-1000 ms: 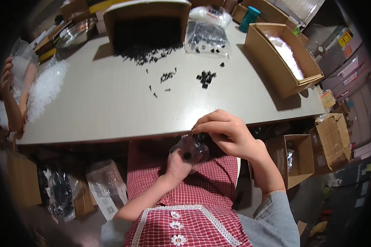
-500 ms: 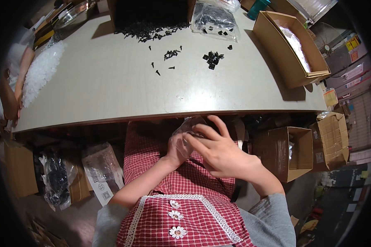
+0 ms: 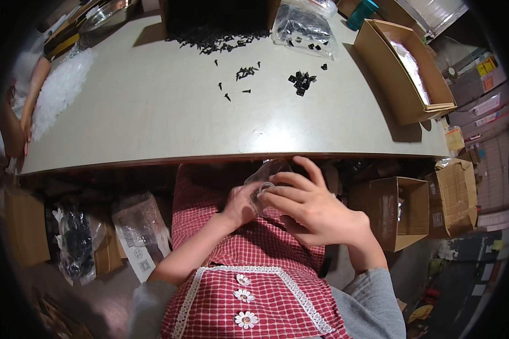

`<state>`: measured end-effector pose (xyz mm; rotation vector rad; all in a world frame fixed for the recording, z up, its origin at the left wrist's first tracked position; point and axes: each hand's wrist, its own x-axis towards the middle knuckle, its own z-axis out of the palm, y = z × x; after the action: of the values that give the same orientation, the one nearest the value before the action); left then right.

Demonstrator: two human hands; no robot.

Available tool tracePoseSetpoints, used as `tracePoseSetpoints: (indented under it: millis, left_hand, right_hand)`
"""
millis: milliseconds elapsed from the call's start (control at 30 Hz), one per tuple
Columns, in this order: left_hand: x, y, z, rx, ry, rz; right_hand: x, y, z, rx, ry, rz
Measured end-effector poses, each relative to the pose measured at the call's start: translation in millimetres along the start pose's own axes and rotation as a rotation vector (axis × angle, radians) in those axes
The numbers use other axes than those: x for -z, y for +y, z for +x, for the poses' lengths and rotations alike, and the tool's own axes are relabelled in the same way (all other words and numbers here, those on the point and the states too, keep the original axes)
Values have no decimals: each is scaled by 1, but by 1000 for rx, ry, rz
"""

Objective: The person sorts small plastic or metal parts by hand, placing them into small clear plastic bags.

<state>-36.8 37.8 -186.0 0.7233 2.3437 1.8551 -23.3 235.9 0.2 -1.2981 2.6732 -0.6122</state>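
Observation:
Just below the table's front edge, my left hand (image 3: 240, 204) is closed on a small clear plastic bag (image 3: 272, 167). My right hand (image 3: 316, 212) reaches across it from the right, fingers spread and lightly bent, the middle fingertips against the plastic. Its thumb stands apart from the fingers. A pale ring-like loop (image 3: 266, 187) shows at those fingertips; whether it belongs to the bag I cannot tell. Beyond my hands, on the table, lie a few black screws (image 3: 245, 73) and a small cluster of black square pieces (image 3: 302, 83).
A heap of black screws (image 3: 220, 42) spills from a box at the back. Beside it lie a bag of black parts (image 3: 304, 31) and an open carton (image 3: 404, 73). White plastic pieces (image 3: 62, 90) and another person's arm (image 3: 34, 104) are at left. Cartons (image 3: 396, 212) stand below right.
The view has shifted slightly, so the table items sit a little further right. My right hand's fingers have drawn closer together over the bag; my left hand keeps its hold.

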Motion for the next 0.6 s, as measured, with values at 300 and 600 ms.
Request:
tracePoseSetpoints:
  millis: [300, 600]
  left_hand:
    - [60, 53, -43, 77, 6, -349]
    - [83, 103, -32, 132, -36, -546]
  right_hand:
    - [10, -13, 27, 181, 185, 229]
    - [25, -25, 52, 266, 39, 284]
